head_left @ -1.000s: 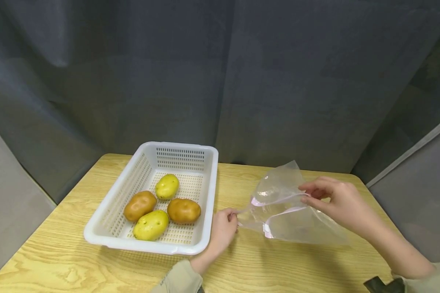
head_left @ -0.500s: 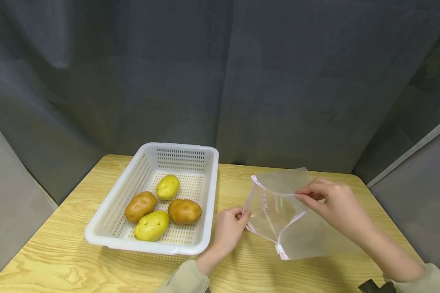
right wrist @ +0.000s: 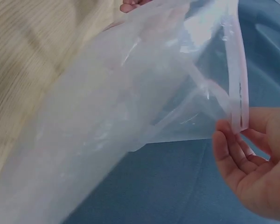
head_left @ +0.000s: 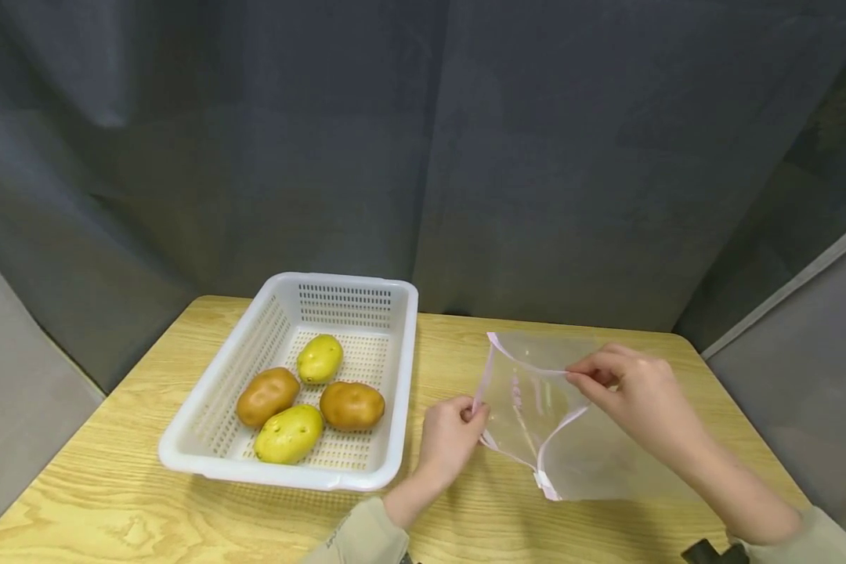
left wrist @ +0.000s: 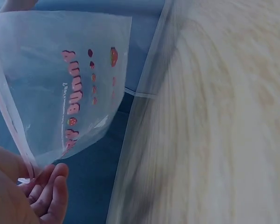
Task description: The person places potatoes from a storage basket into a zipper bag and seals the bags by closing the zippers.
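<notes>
A clear plastic zip bag with pink edging is held above the table, its mouth spread wide. My left hand pinches the mouth's left edge between thumb and fingers. Opposite it, my right hand pinches the right edge. A small white slider sits at the mouth's near corner. Red lettering and little strawberry prints show on the bag in the left wrist view. Seen from the right wrist, the bag looks thin and wrinkled, with nothing visible inside.
Left of my hands stands a white perforated basket. Two brown potatoes and two yellow ones lie in it. The wooden table ends at dark curtains behind.
The bag's mouth has widened into a large opening. My left hand has shifted slightly right with its edge, and my right hand slightly left, still pinching. The basket stays put.
</notes>
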`<control>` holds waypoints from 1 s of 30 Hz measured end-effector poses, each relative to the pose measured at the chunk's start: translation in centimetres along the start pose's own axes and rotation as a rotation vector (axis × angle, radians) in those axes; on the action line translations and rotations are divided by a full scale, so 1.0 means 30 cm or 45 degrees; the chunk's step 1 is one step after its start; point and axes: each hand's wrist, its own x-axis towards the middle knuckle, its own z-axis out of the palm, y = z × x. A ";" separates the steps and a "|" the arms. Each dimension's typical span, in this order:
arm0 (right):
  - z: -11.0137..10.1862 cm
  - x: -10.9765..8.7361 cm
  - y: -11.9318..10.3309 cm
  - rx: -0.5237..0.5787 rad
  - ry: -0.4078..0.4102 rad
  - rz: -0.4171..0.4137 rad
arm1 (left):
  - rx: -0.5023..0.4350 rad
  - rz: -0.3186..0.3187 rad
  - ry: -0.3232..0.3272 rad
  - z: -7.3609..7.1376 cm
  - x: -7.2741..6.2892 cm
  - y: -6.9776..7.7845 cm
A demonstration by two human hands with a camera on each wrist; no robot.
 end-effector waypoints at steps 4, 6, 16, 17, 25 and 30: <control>0.016 0.002 0.003 -0.010 0.017 0.008 | 0.002 0.004 -0.011 0.001 -0.005 0.007; 0.021 0.001 0.006 -0.015 0.018 0.007 | 0.000 -0.011 -0.021 -0.001 -0.007 0.008; 0.030 0.007 0.019 0.026 0.023 -0.052 | 0.008 -0.001 -0.036 -0.034 -0.019 0.027; 0.030 0.007 0.020 0.034 0.018 -0.058 | 0.019 0.007 -0.031 -0.036 -0.020 0.031; 0.031 0.006 0.034 0.069 -0.013 -0.064 | 0.111 0.023 0.010 -0.067 -0.028 0.069; 0.038 0.005 0.037 0.059 0.006 -0.056 | 0.128 0.053 0.002 -0.097 -0.038 0.115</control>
